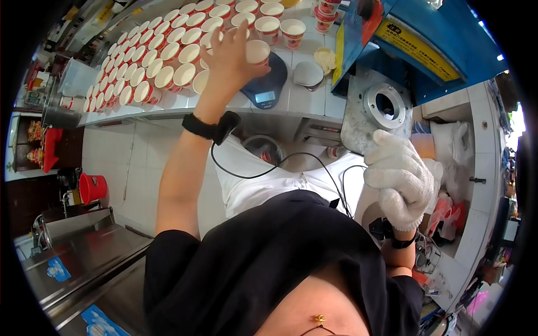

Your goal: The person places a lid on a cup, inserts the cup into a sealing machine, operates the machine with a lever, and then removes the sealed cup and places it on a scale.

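Cup [258,51], upper centre of the frame, shows its mouth facing up, long axis roughly upright, over the scale [267,88]. Left hand [235,59] spreads its fingers beside it; right hand [399,179], centre right, curls, grip unclear.

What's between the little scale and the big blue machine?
In the head view, a flat whitish disc and a crumpled pale-yellow lump lie on the tiled counter between the scale and the machine.
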The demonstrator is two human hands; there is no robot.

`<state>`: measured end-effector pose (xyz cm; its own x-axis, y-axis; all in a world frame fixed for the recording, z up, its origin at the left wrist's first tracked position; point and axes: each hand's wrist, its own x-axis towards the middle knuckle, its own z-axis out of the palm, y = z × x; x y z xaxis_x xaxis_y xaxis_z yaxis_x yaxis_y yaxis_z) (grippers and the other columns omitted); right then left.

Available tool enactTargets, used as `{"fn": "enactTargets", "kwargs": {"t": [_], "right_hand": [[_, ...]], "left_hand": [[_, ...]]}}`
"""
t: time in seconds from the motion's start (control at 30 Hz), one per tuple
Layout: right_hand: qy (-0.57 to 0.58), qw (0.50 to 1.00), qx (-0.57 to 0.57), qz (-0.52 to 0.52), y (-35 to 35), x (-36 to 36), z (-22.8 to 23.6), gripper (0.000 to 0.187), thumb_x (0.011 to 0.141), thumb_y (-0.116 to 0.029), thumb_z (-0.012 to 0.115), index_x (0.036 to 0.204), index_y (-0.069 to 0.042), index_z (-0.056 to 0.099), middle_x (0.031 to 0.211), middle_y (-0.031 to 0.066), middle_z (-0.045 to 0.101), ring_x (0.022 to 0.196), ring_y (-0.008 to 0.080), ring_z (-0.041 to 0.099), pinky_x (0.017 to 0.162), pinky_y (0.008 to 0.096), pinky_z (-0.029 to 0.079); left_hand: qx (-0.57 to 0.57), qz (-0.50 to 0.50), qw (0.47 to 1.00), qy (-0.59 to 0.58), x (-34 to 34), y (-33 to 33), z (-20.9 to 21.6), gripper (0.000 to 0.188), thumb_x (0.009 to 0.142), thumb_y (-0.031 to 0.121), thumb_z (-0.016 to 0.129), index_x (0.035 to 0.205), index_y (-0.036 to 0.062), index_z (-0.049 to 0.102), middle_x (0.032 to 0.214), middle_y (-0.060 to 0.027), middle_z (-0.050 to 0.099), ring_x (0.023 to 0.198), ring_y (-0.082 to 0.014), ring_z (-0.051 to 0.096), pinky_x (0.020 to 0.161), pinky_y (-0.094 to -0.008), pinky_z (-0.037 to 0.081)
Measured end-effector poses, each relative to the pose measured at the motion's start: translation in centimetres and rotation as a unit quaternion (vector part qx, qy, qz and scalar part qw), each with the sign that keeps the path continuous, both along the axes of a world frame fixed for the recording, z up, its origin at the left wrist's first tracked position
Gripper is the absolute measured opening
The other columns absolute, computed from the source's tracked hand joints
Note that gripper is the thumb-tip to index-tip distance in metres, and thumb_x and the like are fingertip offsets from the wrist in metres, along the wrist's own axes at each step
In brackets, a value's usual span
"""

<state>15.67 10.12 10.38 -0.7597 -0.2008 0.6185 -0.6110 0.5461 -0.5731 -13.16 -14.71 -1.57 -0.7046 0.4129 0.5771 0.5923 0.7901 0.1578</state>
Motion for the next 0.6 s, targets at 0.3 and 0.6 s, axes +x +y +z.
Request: {"fn": "enactTargets", "kwargs": {"t": [0.3,0.6], "right_hand": [[-0.005,1.0,0.006,0.003,-0.9,-0.8,-0.1,0.023,0.066,-0.012,0.071,0.086,-0.003,0.076,0.085,0.0126,0.072,0.085,0.0332,0.072,0.098,0.0508,0.056],[-0.019,1.0,0.012,0.007,-1.4,-1.3,0.1,0.021,0.068,-0.013,0.073,0.087,-0.003,0.076,0.087,0.0118,0.072,0.088,0.035,0.071,0.097,0.0497,0.056]], "left_hand": [[0.007,-0.007,1.0,-0.023,0.2,-2.3,0.9,0.119,0.061,0.055,0.096,0.159,0.0106,0.045,0.131,-0.0109,0.072,0.146,-0.0528,0.038,0.099,-0.0777,0.035],[0.019,-0.003,0.999,-0.031,-0.7,-1.6,0.3,0.106,0.063,0.053,0.094,0.152,0.0102,0.055,0.129,-0.0148,0.072,0.144,-0.0507,0.044,0.104,-0.0718,0.031]]}}
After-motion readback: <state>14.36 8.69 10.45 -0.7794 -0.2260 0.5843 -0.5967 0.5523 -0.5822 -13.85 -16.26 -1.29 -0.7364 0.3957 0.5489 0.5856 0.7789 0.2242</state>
